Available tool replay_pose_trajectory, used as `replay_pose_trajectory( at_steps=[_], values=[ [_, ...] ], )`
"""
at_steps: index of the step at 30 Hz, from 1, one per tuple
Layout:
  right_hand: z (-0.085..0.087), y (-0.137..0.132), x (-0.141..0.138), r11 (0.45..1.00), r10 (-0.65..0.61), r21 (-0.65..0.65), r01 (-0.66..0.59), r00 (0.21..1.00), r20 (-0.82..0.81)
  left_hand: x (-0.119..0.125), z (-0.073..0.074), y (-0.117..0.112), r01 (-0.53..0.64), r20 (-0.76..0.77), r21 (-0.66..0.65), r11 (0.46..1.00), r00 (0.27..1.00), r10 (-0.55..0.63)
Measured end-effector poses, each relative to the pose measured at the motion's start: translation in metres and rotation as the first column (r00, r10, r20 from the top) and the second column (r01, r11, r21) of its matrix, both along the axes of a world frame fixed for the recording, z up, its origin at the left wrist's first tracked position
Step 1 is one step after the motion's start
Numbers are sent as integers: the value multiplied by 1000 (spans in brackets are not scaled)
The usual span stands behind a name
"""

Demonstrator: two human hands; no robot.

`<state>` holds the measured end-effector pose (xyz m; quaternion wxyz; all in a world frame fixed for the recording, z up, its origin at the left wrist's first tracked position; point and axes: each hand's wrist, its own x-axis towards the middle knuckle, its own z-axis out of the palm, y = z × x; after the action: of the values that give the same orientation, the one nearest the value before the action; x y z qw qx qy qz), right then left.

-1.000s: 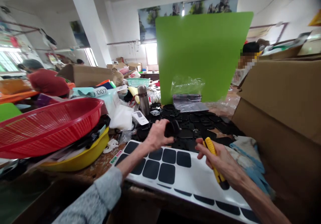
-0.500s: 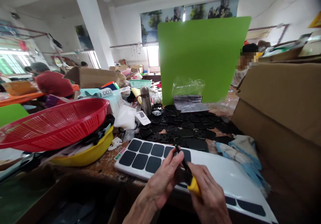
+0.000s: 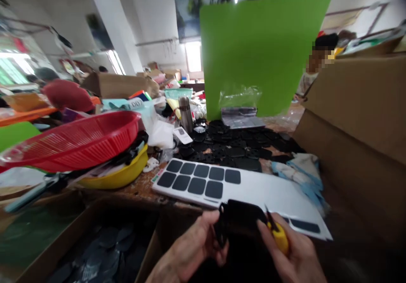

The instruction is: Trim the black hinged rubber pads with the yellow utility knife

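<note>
One black plate (image 3: 242, 213), probably light, stiff, slick; best held by edges. Left grip (image 3: 195, 243) pinches its side; right grip (image 3: 293, 249) clasps yellow tool (image 3: 280, 237).

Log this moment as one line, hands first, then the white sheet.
left hand: holds black piece | right hand: holds yellow-handled tool, dark tip showing | white sheet: beyond hands, bears dark rounded squares

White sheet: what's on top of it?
The sheet bears two rows of dark rounded squares at left, plus a dark strip near its right end. The black piece and right hand cover part of its near edge; anything there can't be seen.
</note>
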<state>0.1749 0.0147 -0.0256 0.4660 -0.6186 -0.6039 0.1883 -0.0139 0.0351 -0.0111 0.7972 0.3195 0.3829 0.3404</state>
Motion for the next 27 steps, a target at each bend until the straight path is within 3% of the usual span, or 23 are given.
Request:
replay_pose_trajectory(
  at_steps=[4, 7, 10, 12, 14, 16, 21, 27],
  values=[
    [11, -11, -14, 999, 39, -32, -44, 988, -147, -1, 6, -7, -58, -303, 307, 950, 940, 155],
    [8, -17, -15, 974, -6, -214, -71, 940, -341, -4, 2, -11, -39, -415, 372, 927, 887, 203],
    [2, -19, -7, 936, -88, -313, -164, 751, -655, -10, -9, -14, -40, -271, 256, 966, 956, 111],
    [-1, -19, -2, 928, -102, -284, -241, 568, -816, -13, -17, -15, -77, -90, 139, 987, 992, 90],
    [-3, -18, 0, 927, -97, -246, -284, 451, -887, -14, -24, -16, -118, 39, 45, 992, 992, 116],
    [-4, -18, -1, 921, -76, -225, -319, 418, -905, -15, -31, -17, -153, 96, -1, 988, 984, 152],
    [-10, -20, -4, 898, -33, -246, -365, 501, -865, -19, -34, -21, -155, 162, 1, 988, 975, 153],
    [-30, -27, -16, 876, -229, -376, -301, 426, -875, -22, -35, -25, -109, 410, 1, 994, 907, 99]
  ],
)
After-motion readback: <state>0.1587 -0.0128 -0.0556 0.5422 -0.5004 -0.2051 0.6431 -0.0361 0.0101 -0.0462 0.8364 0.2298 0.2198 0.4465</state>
